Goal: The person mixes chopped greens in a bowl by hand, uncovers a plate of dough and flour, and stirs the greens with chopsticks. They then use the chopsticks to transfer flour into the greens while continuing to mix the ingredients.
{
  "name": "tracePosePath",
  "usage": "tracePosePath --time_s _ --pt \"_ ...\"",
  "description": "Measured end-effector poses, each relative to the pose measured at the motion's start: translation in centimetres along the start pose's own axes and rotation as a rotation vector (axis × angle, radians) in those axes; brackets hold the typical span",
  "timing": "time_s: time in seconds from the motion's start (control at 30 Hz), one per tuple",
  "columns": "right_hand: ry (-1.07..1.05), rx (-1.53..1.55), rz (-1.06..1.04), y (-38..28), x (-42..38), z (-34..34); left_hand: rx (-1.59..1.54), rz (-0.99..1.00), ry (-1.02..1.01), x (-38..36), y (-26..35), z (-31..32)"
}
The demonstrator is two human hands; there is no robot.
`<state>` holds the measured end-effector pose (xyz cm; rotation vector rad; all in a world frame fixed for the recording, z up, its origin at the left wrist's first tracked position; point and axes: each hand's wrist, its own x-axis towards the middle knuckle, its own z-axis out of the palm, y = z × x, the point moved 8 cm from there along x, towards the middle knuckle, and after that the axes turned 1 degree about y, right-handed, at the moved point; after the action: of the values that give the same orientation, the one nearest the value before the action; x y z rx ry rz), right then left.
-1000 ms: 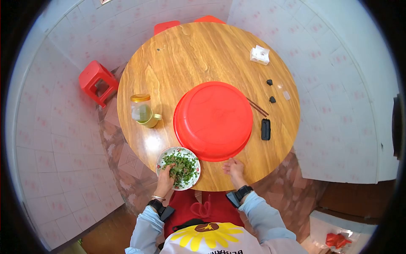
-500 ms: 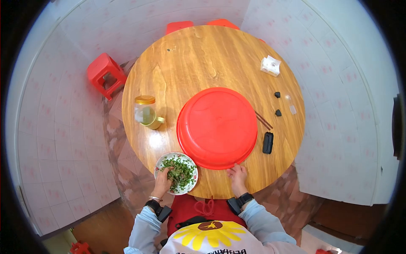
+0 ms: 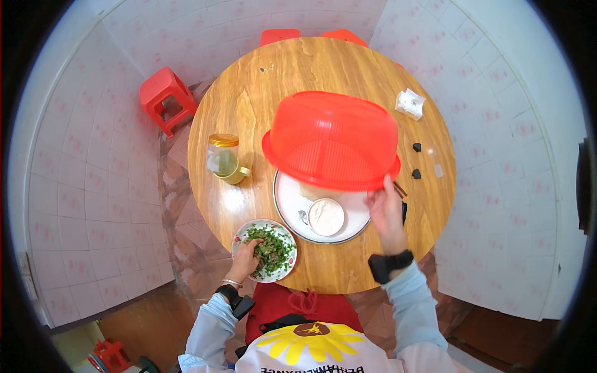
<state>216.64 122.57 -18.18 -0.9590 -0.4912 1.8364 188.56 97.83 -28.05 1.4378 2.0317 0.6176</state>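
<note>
Right hand's (image 3: pixel 387 214) grip: closed on rim of red plastic basin (image 3: pixel 333 143), tilted above white tray (image 3: pixel 288 214). Left hand (image 3: pixel 244 260): in chopped greens (image 3: pixel 272 245), near-left of tray; hold indeterminable. Judged step: uncovering; next calls for clearing the tray's bowl (image 3: pixel 326 217).

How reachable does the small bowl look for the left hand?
Probably yes: the right hand holds the red basin tilted, leaving the small bowl exposed, though the left hand is in the greens.

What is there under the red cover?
A white plate holds a bowl of pale contents and, beyond it, part of something pale. The red cover, its edge in the right hand, hides the plate's far side; anything more there cannot be seen.
</note>
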Motion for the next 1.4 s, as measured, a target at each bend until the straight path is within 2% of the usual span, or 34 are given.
tracePosePath --time_s 0.2,0.33,0.47,0.67,0.8,0.9,0.97,1.0,1.1,1.23,1.3,1.4 --pt "-0.048 -0.041 -0.009 -2.7 10.2 2.2 0.024 -0.002 0.023 0.1 0.3 0.2" --pt "0.019 -0.136 0.107 -1.1 15.1 0.7 0.006 -0.038 0.042 -0.4 0.3 0.1" --pt "0.161 -0.218 0.16 -0.1 18.3 -2.0 -0.008 -0.058 0.057 -1.0 0.9 -0.4" --pt "0.069 -0.308 0.118 -0.2 20.2 -4.5 -0.011 -0.097 0.073 -1.6 1.9 -1.0" --pt "0.089 -0.358 0.131 -0.8 16.9 -5.5 -0.048 -0.144 0.068 -3.4 1.8 -1.4" --pt "0.003 -0.419 0.118 -2.1 13.7 -6.2 -0.069 -0.155 0.065 -3.6 1.9 -1.6" --pt "0.034 -0.684 0.062 -4.4 9.8 -6.5 -0.07 -0.146 0.06 -3.9 2.3 -2.0" --pt "0.093 -0.71 -0.021 -5.4 8.6 -7.6 -0.064 -0.14 0.063 -4.0 2.4 -2.0" --pt "0.189 -0.871 -0.083 -6.4 5.1 -11.5 -0.034 -0.132 0.061 -4.4 2.1 -1.5" --pt "0.138 -1.057 -0.078 -4.5 1.0 -13.3 -0.025 -0.173 0.028 -4.9 2.1 -1.4" --pt "0.245 -1.549 -0.563 -6.9 -0.1 -12.9 -0.011 -0.202 0.033 -5.1 2.6 -1.8" --pt "0.3 -1.696 -0.602 -7.9 0.6 -13.6 0.005 -0.135 0.063 -6.0 3.3 -2.8"
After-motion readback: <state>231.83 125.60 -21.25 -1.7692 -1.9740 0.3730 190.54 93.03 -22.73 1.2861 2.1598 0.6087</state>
